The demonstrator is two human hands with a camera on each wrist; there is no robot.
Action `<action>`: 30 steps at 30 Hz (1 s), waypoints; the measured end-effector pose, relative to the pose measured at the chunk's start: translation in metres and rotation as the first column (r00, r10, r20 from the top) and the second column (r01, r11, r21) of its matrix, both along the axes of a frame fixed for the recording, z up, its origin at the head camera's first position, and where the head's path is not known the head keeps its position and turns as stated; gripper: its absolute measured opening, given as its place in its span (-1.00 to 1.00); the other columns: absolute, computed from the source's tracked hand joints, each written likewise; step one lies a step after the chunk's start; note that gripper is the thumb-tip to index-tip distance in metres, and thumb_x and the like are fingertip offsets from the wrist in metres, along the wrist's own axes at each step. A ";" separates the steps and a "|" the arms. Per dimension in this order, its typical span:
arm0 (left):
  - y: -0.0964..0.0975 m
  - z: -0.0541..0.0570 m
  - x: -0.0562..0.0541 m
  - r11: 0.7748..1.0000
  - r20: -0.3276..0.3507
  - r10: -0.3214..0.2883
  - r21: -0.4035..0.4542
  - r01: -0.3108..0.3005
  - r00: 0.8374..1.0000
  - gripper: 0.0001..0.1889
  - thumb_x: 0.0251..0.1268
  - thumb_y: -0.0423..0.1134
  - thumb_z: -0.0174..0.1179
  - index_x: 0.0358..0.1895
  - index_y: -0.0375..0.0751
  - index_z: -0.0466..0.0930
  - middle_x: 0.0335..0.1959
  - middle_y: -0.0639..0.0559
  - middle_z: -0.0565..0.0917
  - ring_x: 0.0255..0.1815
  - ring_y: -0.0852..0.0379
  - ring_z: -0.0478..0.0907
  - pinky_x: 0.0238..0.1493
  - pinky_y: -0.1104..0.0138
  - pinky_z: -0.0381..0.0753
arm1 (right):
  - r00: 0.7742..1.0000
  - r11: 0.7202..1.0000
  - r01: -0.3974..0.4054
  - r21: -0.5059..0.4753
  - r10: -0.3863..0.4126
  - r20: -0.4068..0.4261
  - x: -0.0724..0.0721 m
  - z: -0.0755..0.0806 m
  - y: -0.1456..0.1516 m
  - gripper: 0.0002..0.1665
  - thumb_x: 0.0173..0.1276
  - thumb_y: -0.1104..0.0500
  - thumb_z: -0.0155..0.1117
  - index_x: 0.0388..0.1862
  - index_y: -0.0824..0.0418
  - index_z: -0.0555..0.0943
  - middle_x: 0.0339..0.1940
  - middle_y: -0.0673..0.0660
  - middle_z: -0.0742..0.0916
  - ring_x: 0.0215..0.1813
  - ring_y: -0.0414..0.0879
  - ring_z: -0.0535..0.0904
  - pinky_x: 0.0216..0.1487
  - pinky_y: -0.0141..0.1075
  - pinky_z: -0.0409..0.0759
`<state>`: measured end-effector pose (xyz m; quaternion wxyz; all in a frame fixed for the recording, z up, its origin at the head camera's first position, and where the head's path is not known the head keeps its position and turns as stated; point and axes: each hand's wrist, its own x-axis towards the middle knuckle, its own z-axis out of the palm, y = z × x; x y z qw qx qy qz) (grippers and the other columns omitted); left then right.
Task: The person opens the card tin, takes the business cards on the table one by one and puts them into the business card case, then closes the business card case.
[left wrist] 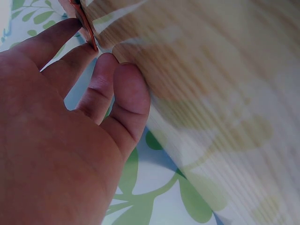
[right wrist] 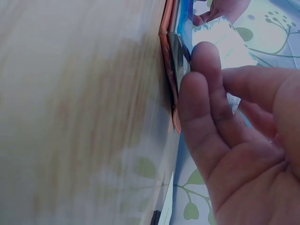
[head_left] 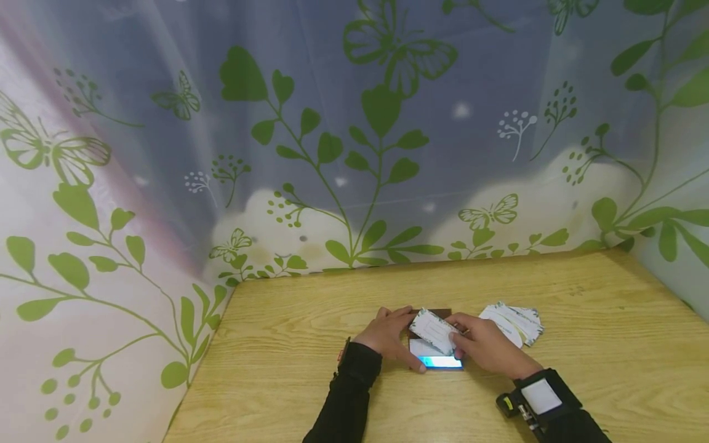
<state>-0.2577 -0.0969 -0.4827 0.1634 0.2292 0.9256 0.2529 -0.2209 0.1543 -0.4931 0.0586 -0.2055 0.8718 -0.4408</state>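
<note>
A flat brown wallet (head_left: pixel 440 312) lies on the table, with a blue-and-white strip (head_left: pixel 443 362) showing along its near side. My left hand (head_left: pixel 384 335) grips the wallet's left side, thumb at the near corner and fingers toward the far edge. In the left wrist view, fingertips meet the wallet's orange-brown edge (left wrist: pixel 87 26). Over the wallet, my right hand (head_left: pixel 490 343) pinches a white card (head_left: pixel 432 327) with leafy print, held at a slant. The right wrist view shows this card (right wrist: pixel 225 40) beyond the fingers and the wallet's layered edge (right wrist: pixel 167 51) beside them.
To the right of the wallet, several white leaf-printed cards (head_left: pixel 515 325) lie fanned and overlapping on the wooden table (head_left: pixel 288 344). A curtain (head_left: pixel 310 184) with green leaves and butterflies hangs along the table's far and left edges. Both wrists wear black straps.
</note>
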 end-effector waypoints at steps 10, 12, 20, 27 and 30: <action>0.000 0.000 0.000 1.000 0.002 0.004 -0.007 -0.004 1.000 0.20 -0.24 0.15 0.72 0.61 0.05 0.29 0.66 0.17 0.18 0.09 0.20 0.21 0.16 0.33 0.46 | 0.999 0.999 -0.036 -0.036 0.036 0.009 0.000 -0.001 0.001 -0.68 0.54 0.35 0.23 0.20 0.43 0.59 -0.36 0.00 0.72 -0.41 -0.20 0.62 -0.40 -0.34 0.59; -0.001 0.000 0.000 1.000 0.005 0.000 -0.003 0.000 1.000 0.19 -0.22 0.15 0.71 0.61 0.07 0.29 0.66 0.17 0.18 0.10 0.20 0.21 0.15 0.32 0.47 | 0.999 0.999 -0.049 0.003 0.049 -0.011 -0.001 -0.001 0.001 -0.69 0.53 0.32 0.25 0.19 0.39 0.62 -0.38 -0.03 0.71 -0.42 -0.25 0.60 -0.40 -0.35 0.56; -0.002 0.002 0.001 1.000 0.011 -0.014 -0.008 0.014 1.000 0.14 -0.15 0.16 0.68 0.61 0.13 0.29 0.67 0.17 0.16 0.18 0.17 0.20 0.15 0.28 0.48 | 0.992 0.992 -0.076 0.106 0.086 -0.096 -0.001 0.000 0.003 -0.66 0.51 0.23 0.30 0.19 0.32 0.71 -0.13 0.04 0.79 -0.27 -0.29 0.55 -0.25 -0.33 0.53; -0.002 0.003 0.002 1.000 0.021 -0.010 0.004 0.010 1.000 0.14 -0.14 0.14 0.68 0.61 0.12 0.29 0.67 0.17 0.15 0.14 0.18 0.20 0.10 0.30 0.49 | 0.988 0.992 -0.069 0.110 0.083 -0.128 -0.001 0.001 0.004 -0.65 0.49 0.31 0.28 0.21 0.34 0.71 -0.26 0.01 0.72 -0.34 -0.30 0.47 -0.32 -0.34 0.47; -0.002 0.004 0.002 1.000 0.026 -0.009 0.009 0.009 1.000 0.13 -0.13 0.13 0.68 0.61 0.11 0.29 0.67 0.16 0.15 0.14 0.19 0.20 0.10 0.30 0.49 | 0.987 0.993 -0.069 0.095 0.082 -0.141 -0.001 0.001 0.004 -0.64 0.49 0.35 0.25 0.22 0.35 0.69 -0.41 -0.07 0.58 -0.42 -0.29 0.39 -0.40 -0.36 0.40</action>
